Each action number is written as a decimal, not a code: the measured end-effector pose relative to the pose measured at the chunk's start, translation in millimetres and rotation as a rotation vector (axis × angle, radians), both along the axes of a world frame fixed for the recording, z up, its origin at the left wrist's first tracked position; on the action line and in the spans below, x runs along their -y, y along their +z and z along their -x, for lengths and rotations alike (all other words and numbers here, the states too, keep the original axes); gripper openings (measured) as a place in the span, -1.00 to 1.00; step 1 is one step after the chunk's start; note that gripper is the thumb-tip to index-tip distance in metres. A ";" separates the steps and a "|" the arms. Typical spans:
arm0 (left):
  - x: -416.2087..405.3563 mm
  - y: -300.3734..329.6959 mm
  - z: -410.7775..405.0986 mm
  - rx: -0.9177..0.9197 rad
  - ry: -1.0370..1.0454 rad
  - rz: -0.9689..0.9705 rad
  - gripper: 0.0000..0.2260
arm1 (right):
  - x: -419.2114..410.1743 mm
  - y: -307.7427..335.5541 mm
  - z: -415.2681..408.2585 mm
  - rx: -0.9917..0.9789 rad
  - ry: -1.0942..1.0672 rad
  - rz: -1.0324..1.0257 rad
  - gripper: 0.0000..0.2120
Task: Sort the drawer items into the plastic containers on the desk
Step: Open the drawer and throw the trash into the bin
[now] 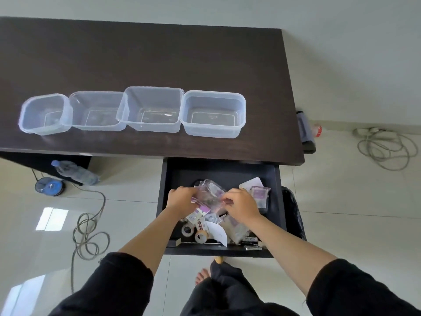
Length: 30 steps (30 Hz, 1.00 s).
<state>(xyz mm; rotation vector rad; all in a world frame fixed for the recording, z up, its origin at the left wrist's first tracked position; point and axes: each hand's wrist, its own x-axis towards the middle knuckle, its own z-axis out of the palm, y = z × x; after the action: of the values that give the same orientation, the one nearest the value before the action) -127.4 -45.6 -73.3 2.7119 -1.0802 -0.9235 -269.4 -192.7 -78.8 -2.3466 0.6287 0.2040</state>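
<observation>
The dark drawer (276, 195) stands pulled open under the desk's front edge, full of small items. My left hand (181, 200) and my right hand (240, 205) are both inside it, gripping a bunch of clear plastic bags with purple labels (208, 193) from either side. More purple-labelled bags (259, 195) lie at the drawer's right, tape rolls (200, 236) and a white paper (216, 231) near its front. Several clear plastic containers sit in a row on the desk (136, 53), from the leftmost container (43, 114) to the rightmost container (213, 114), all holding nothing.
A water bottle (75, 173) and a round blue object (49, 185) lie on the floor under the desk's left side. Grey cables (88, 233) coil on the tiles at left, and more cable (387, 149) lies at right. My bare foot (202, 275) is below the drawer.
</observation>
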 end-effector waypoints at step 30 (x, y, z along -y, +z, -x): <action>0.3 112.8 91.0 -0.150 0.506 0.519 -0.86 | 16.3 88.1 85.9 0.265 -0.339 0.029 -0.87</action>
<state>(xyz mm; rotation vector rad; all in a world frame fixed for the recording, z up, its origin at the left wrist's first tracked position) -218.4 -45.9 39.5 2.2665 -0.4716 -0.6345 -355.3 -209.0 9.3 -2.2011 0.8839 -0.2653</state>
